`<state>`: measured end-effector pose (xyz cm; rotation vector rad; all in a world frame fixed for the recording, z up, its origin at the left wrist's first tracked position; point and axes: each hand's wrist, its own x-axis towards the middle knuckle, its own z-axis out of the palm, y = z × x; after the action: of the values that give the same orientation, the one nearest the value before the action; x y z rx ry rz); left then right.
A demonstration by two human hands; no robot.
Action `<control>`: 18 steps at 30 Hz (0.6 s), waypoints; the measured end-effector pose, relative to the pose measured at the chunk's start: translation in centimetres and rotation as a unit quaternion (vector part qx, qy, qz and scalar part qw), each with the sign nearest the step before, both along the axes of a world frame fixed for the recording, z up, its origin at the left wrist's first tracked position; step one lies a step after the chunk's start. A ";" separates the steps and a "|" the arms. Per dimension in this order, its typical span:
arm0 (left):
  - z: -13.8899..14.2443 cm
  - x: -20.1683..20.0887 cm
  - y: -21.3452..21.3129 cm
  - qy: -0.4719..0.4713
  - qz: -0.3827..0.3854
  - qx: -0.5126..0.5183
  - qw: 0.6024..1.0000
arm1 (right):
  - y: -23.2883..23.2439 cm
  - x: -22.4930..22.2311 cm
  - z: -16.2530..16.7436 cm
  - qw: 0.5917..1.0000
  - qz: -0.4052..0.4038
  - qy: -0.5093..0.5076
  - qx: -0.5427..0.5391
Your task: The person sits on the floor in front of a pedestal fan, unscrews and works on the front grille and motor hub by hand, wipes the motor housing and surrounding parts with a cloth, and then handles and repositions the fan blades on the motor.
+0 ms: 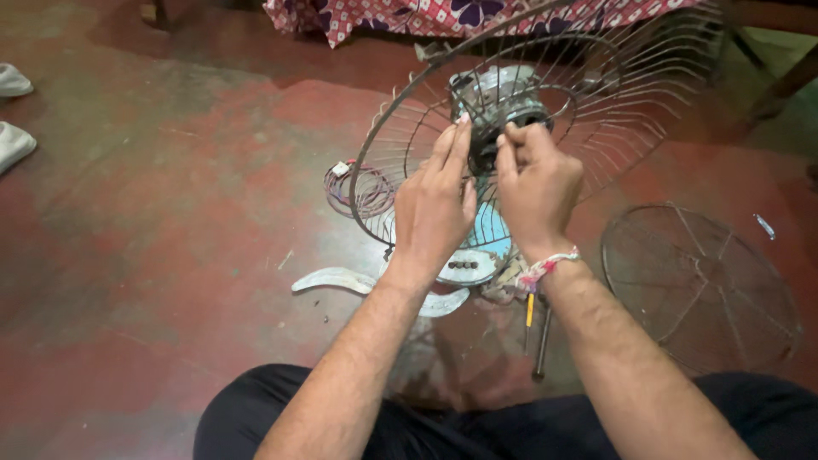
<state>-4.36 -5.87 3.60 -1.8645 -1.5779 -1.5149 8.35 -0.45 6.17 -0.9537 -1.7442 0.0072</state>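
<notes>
Both hands at frame centre: left hand open-fingered against the grey metal fan motor, right hand pinching its black hub. Risk: fingers snagging on the round wire rear guard, or the hub part dropping to the red floor.

Grey fan motor upright, centred in tilted wire rear guard.
</notes>
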 end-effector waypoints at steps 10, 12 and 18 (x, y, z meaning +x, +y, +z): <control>0.2 0.1 0.0 -0.012 -0.008 0.013 1.000 | -0.1 -0.6 -1.9 0.996 0.016 -0.059 0.057; 0.2 0.1 0.1 -0.012 -0.004 0.024 1.000 | -0.1 -0.6 -1.7 0.990 0.000 -0.108 0.086; 0.3 0.0 0.0 0.005 0.013 -0.007 1.000 | -0.1 0.4 -0.2 0.980 -0.002 -0.132 0.146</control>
<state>-4.36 -5.91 3.93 -1.8492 -1.6062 -1.4839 8.74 -0.58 5.95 -0.7662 -1.9209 -0.3847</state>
